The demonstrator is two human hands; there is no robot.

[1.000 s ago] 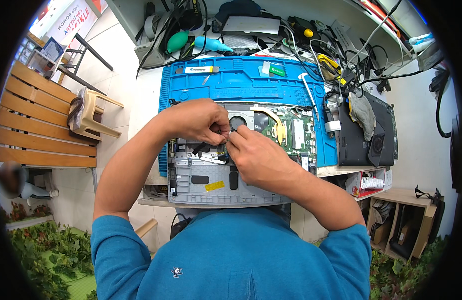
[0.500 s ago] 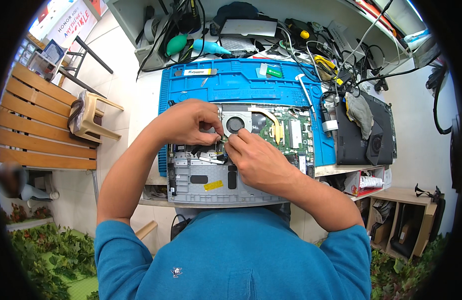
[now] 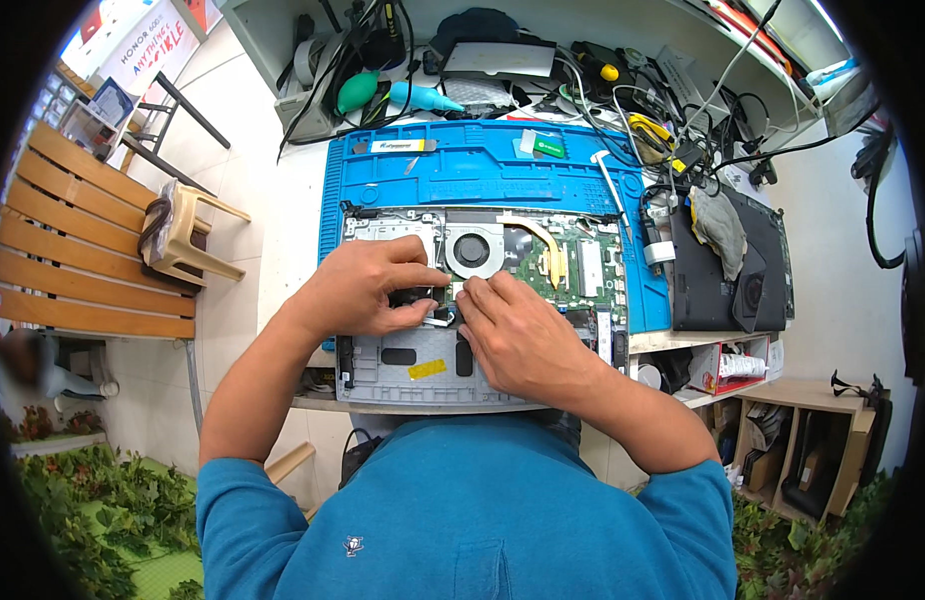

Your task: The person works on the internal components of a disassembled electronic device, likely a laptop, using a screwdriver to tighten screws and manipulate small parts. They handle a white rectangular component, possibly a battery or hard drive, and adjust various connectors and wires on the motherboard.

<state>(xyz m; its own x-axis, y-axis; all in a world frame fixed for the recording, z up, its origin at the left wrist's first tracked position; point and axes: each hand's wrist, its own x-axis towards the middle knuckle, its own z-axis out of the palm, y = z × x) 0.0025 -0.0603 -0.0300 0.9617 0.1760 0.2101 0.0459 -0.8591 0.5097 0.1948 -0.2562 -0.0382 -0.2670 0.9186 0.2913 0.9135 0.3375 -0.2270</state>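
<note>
1. While the opened laptop base (image 3: 503,388) lies over the blue mat (image 3: 483,165) directly before the person, its inner parts face upward.
2. Locate the round fan (image 3: 472,252); both hands work just on its near side, and the copper heat pipe (image 3: 550,243) and green circuit board (image 3: 608,262) lie to its right.
3. Left hand (image 3: 368,285): thumb and index finger stand moderately apart above dark parts (whether anything slim sits between them cannot be told).
4. Right hand (image 3: 528,335): fingers bunch closely, tips down near the fan's lower edge; their grip, if any, is hidden.
5. Step in hand, as judged: fine fingertip work on small internal parts.
6. The next move seems to call for light, steady pressure and a clear view between the hands.
7. Outward, a white-handled tool (image 3: 611,182) lies on the mat; a grey cloth (image 3: 721,237) rests on a dark laptop (image 3: 701,302) to the right.
</note>
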